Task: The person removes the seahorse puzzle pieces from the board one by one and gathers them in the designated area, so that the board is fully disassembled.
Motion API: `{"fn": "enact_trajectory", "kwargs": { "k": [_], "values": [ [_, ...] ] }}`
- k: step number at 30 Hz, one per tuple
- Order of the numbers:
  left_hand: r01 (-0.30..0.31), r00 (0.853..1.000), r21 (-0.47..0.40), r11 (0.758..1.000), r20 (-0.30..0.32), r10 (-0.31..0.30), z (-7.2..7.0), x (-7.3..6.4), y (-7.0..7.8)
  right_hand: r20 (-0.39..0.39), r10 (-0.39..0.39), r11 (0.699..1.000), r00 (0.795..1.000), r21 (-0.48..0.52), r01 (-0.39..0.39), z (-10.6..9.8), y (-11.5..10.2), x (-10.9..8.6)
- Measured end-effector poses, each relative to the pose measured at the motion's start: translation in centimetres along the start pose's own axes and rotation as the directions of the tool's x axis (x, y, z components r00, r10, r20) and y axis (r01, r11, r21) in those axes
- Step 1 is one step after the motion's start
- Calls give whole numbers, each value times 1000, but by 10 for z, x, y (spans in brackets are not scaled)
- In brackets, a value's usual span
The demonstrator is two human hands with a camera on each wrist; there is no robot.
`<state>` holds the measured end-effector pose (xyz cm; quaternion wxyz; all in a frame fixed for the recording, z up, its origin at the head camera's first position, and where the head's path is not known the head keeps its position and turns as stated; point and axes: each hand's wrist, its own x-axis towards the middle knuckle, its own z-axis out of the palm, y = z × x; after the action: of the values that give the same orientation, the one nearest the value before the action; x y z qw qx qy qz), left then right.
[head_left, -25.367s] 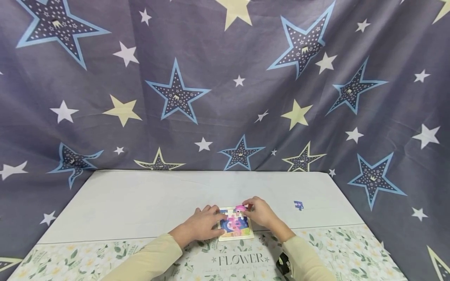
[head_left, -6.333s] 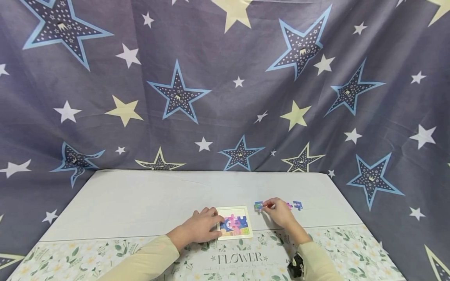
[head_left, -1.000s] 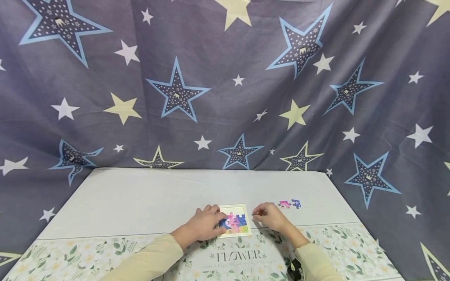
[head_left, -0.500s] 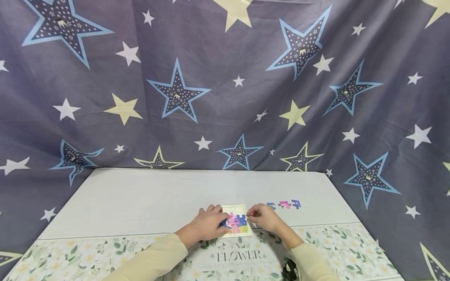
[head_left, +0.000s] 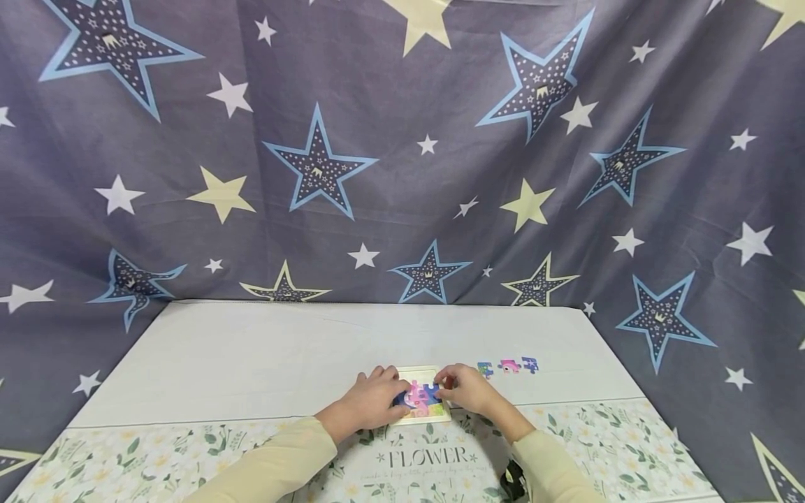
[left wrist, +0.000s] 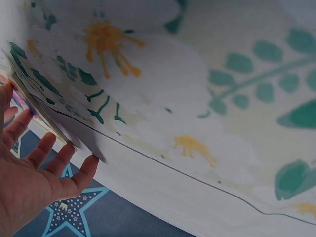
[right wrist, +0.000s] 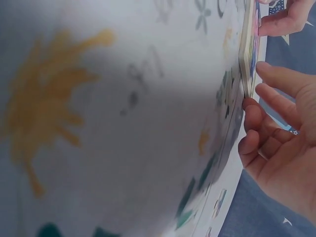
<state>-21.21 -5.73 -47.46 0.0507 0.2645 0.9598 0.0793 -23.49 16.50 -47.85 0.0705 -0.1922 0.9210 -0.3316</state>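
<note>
A jigsaw puzzle in a pale frame (head_left: 420, 367) lies at the middle of the table; its lower part holds pink and blue pieces (head_left: 418, 399), while bare backing shows along the top. My left hand (head_left: 370, 399) rests over its left side, thumb and index finger on the picture; in the left wrist view the other fingertips (left wrist: 67, 150) meet the board's edge. My right hand (head_left: 468, 388) is at the right rim, thumb and index fingertips spread at a blue piece. In the right wrist view its remaining fingers (right wrist: 254, 118) bend loosely beside the board (right wrist: 245, 54).
Three loose pieces lie in a row to the right: a blue-green one (head_left: 485, 369), a pink one (head_left: 509, 366) and a blue one (head_left: 530, 364). A floral mat (head_left: 189, 454) covers the table's near part. A starry curtain (head_left: 377, 230) hangs behind the table.
My right hand has moved left from beside the frame onto its right rim, uncovering the blue-green loose piece. Earlier it was at the loose pieces. My left hand stays on the frame.
</note>
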Motion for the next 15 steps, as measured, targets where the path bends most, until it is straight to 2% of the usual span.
{"fn": "enact_trajectory", "kwargs": {
  "k": [9, 15],
  "values": [
    [5, 1000, 4, 1000, 0, -5, 0, 0, 1, 20, -2, 999, 1000, -37, 2, 1, -2, 2],
    [1, 1000, -4, 1000, 3, -1, -1, -1, 1, 25, 25, 999, 999, -42, -24, 2, -4, 2]
  ]
}}
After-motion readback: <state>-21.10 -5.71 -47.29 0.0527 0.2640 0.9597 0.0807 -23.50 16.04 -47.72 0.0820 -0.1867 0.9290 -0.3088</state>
